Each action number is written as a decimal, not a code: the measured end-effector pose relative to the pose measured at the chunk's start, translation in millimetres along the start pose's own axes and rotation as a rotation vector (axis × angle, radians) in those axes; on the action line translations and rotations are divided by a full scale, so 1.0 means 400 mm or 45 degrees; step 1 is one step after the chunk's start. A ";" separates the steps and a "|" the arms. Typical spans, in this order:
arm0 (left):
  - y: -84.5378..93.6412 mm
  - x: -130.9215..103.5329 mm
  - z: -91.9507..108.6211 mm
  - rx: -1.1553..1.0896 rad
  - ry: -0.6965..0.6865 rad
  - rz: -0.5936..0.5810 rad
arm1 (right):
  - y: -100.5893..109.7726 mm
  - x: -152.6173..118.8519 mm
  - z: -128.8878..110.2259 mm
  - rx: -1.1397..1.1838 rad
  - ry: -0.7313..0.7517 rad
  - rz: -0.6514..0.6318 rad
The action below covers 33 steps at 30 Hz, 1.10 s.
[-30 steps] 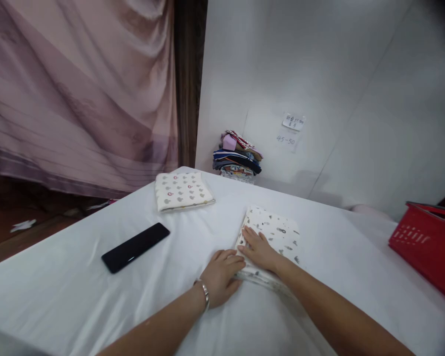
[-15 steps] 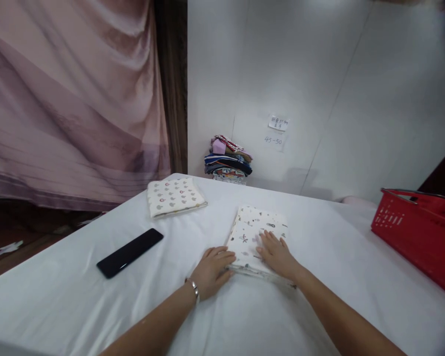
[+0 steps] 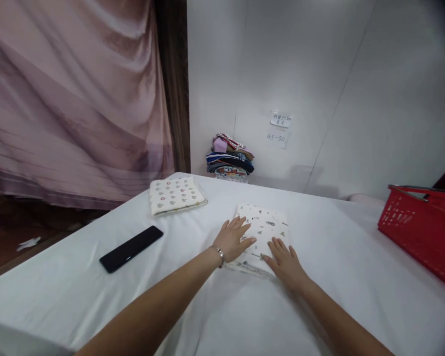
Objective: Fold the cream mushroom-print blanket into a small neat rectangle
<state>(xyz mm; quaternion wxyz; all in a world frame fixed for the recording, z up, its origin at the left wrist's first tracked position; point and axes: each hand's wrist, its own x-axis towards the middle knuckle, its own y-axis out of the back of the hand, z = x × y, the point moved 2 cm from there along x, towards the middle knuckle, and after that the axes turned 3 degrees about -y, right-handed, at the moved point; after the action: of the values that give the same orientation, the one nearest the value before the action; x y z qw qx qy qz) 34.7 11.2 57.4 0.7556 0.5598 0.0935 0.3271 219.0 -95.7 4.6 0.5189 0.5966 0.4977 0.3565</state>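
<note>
A folded white cloth with small dark prints [image 3: 261, 227] lies on the white-covered table [image 3: 163, 296] in front of me. My left hand [image 3: 232, 241], with a silver bracelet at the wrist, rests on the cloth's left side, fingers spread. On its lower right part lies my right hand [image 3: 286, 263], palm down and fingers apart. Neither hand grips anything. Further back on the left is another folded white cloth with grey and red prints [image 3: 176, 194].
A black phone-like slab [image 3: 131, 248] lies at the left. At the right stands a red basket [image 3: 422, 232]. Behind the table are a stack of folded fabrics [image 3: 230, 160] and a white wall with paper notes [image 3: 281, 120]. A pink curtain [image 3: 77, 99] hangs at the left.
My left hand has moved up and right, from the cloth's lower left edge onto its left side. My right hand has shifted down and slightly right. The view has tilted slightly.
</note>
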 end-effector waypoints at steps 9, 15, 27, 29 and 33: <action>-0.113 -0.011 -0.087 -0.082 0.286 -0.290 | -0.009 0.000 0.007 0.045 0.004 -0.004; -0.083 0.004 -0.077 -0.125 0.324 -0.379 | 0.010 0.014 0.018 0.133 -0.025 -0.071; -0.086 0.175 -0.096 0.080 0.265 -0.376 | 0.064 0.252 0.068 0.020 -0.182 0.144; -0.104 0.168 -0.124 0.010 0.344 -0.411 | 0.041 0.268 0.083 0.014 -0.210 0.118; -0.116 0.150 -0.143 -0.063 0.345 -0.376 | 0.009 0.272 0.100 0.021 -0.211 0.131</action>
<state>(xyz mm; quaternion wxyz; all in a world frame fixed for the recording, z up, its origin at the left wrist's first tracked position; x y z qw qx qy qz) 69.9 84.7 8.5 0.7894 0.4720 0.2676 0.2872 284.6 -1.2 -10.0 0.5342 0.6532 0.4246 0.3280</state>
